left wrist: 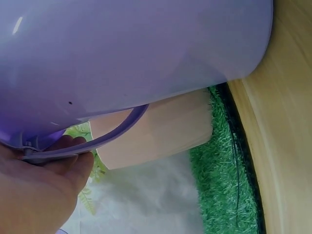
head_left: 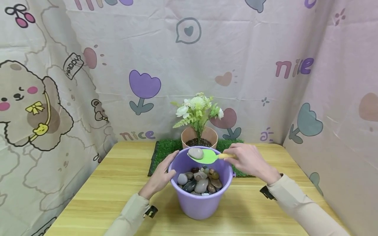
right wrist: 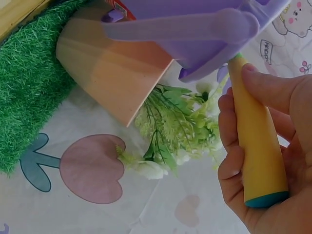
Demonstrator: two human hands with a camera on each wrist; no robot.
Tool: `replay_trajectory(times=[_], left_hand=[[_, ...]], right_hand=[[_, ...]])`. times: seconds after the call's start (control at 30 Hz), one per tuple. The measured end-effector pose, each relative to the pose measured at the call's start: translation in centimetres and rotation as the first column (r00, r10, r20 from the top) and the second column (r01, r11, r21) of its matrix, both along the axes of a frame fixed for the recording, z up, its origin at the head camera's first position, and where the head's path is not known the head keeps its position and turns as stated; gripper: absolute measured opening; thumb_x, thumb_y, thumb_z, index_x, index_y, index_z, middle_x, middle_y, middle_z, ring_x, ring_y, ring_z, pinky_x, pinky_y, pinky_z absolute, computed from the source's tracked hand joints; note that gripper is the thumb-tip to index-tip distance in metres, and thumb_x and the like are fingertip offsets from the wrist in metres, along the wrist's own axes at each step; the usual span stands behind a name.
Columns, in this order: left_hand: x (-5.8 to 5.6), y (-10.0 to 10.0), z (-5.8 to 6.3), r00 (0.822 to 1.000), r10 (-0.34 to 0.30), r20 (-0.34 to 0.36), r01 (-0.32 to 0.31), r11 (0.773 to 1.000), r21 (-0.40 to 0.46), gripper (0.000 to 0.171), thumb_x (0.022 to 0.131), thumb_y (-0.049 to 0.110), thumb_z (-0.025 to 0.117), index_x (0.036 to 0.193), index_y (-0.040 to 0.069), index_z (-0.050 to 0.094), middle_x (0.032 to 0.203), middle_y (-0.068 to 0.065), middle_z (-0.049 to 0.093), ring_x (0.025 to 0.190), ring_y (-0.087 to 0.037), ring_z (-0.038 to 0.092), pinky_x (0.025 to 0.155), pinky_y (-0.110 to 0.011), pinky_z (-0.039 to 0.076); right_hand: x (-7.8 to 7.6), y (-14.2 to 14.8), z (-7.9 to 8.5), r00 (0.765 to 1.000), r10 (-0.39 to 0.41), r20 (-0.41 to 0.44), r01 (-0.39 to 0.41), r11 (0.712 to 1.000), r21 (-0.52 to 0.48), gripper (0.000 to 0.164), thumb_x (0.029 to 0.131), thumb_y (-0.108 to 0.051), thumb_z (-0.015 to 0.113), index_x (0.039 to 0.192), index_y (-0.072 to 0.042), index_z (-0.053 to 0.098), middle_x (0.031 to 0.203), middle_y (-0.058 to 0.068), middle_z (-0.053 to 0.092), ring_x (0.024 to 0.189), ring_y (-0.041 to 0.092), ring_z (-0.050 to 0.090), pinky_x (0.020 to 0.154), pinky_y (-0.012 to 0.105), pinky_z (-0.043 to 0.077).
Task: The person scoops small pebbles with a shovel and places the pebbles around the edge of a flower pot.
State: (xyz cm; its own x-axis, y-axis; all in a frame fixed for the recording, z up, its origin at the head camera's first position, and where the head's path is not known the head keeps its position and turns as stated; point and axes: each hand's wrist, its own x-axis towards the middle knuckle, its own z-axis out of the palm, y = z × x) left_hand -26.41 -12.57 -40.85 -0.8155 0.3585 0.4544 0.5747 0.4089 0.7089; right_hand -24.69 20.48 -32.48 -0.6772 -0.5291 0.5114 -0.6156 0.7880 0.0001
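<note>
A purple bucket (head_left: 199,206) stands on the table, partly filled with smooth stones (head_left: 201,185) in grey, brown and black. My left hand (head_left: 157,178) grips the bucket's left rim, its thumb over the edge; the left wrist view shows its fingers beside the bucket's handle (left wrist: 117,131). My right hand (head_left: 248,159) holds a small trowel with a lime green blade (head_left: 209,157) and a yellow grip (right wrist: 261,141), fingers wrapped round the grip. One pale grey stone (head_left: 196,153) lies on the blade, above the bucket's opening near the far rim.
Behind the bucket, a peach flowerpot (head_left: 212,136) with dark soil holds white flowers (head_left: 196,105) and green leaves. It stands on a green turf mat (head_left: 166,150). The wooden table (head_left: 112,183) meets a printed cloth (head_left: 251,49) at the back and sides.
</note>
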Motion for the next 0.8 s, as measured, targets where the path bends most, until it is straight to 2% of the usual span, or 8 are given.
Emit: replay_trajectory(times=[0.23,0.53,0.8], left_hand=[[-0.1,0.1,0.2,1.0,-0.012,-0.002,0.012,1.0,0.013,0.071,0.082,0.007,0.048,0.152,0.011,0.036,0.151,-0.011,0.045,0.134,-0.029,0.047,0.106,-0.052,0.041],[0.2,0.0,0.1,0.997,-0.013,0.072,0.012,1.0,0.017,0.071,0.082,0.005,0.044,0.153,0.011,0.035,0.152,-0.009,0.043,0.135,-0.027,0.045,0.108,-0.048,0.038],[0.1,0.2,0.1,0.996,-0.019,0.087,0.015,0.999,0.046,0.071,0.082,0.005,0.045,0.153,0.011,0.035,0.151,-0.01,0.044,0.133,-0.027,0.047,0.107,-0.045,0.04]], right_hand=[[-0.6,0.1,0.8,1.0,-0.021,-0.019,0.021,1.0,-0.005,0.021,0.081,-0.026,0.078,0.101,-0.019,0.079,0.089,-0.004,0.072,0.067,0.007,0.061,0.05,0.019,0.041],[-1.7,0.1,1.1,0.998,-0.057,0.027,0.057,0.998,-0.009,0.024,0.085,-0.027,0.075,0.106,-0.015,0.077,0.095,0.0,0.073,0.067,0.008,0.06,0.048,0.02,0.039],[-3.3,-0.2,1.5,0.994,-0.097,0.05,0.098,0.995,-0.003,0.022,0.085,-0.026,0.074,0.104,-0.016,0.077,0.087,-0.001,0.07,0.057,0.006,0.047,0.043,0.023,0.034]])
